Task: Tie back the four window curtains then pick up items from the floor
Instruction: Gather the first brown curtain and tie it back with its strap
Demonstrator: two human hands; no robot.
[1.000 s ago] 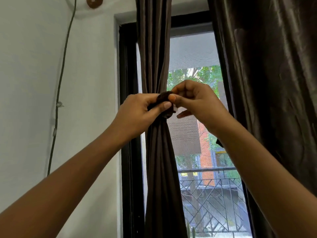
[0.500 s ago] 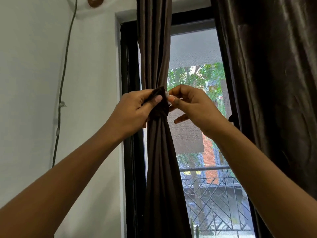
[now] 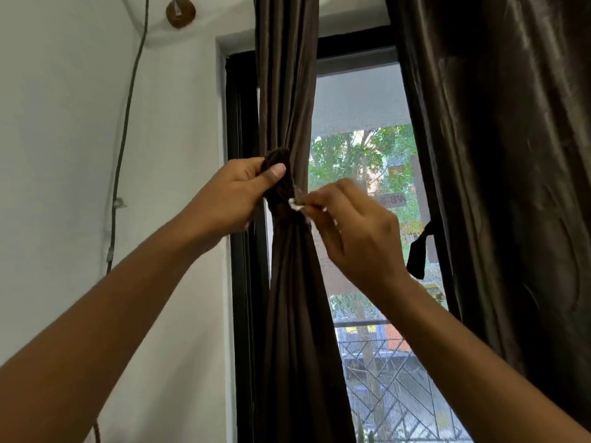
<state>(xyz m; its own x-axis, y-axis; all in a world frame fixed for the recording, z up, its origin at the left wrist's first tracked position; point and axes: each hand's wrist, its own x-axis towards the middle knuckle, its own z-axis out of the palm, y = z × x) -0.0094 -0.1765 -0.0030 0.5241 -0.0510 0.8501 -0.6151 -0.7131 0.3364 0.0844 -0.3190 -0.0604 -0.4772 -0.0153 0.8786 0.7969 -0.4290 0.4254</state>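
A dark brown curtain [image 3: 289, 91] hangs gathered into a narrow bunch in front of the window. A matching brown tie-back band [image 3: 281, 174] wraps it at mid height. My left hand [image 3: 236, 193] grips the band's looped end against the left side of the bunch, thumb on top. My right hand [image 3: 348, 225] pinches a small white tab [image 3: 295, 204] at the band's other end, just right of the bunch. A second, wider brown curtain [image 3: 499, 155] hangs loose on the right, with its own tie-back strap [image 3: 419, 254] dangling from its edge.
The black window frame [image 3: 238, 139] stands behind the bunched curtain, with a mesh screen and a metal railing [image 3: 399, 372] outside. A white wall [image 3: 64, 155] on the left carries a thin cable [image 3: 123, 129] and a round brown fitting [image 3: 180, 12].
My hands have drawn apart: the left one moved up and left with the band's loop, and the right one dropped lower, pulling the white tab end out to the right.
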